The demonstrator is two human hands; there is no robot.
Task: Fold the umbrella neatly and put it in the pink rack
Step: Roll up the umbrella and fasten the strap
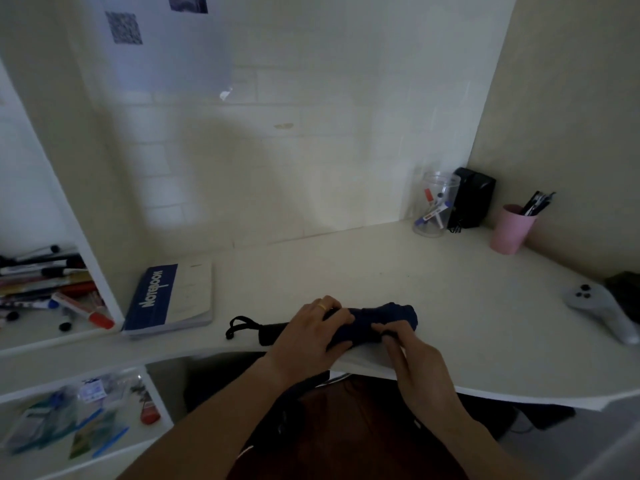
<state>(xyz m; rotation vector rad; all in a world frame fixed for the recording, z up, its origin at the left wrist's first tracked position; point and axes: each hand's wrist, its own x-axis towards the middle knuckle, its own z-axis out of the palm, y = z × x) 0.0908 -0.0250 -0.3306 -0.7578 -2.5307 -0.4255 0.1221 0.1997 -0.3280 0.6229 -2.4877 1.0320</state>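
1. A dark blue folding umbrella [377, 322] lies rolled up on the white desk [346, 265] near its front edge, at about 6 o'clock in the view, its black handle and wrist strap [242, 327] pointing to 9 o'clock.
2. The left hand [311, 332], a gold ring on one finger, wraps its fingers over the umbrella's middle.
3. The right hand [412, 355] pinches the fabric near the 3 o'clock end, perhaps on the closing strap; the dim light hides it.
4. A pink cup [509, 233] with pens stands at 2 o'clock, well apart from the umbrella.
5. Beside the cup are a clear jar [433, 206] of markers and a black box [472, 199].
6. A blue notebook [166, 299] lies at 9 o'clock; a grey controller [602, 313] lies at 3 o'clock.
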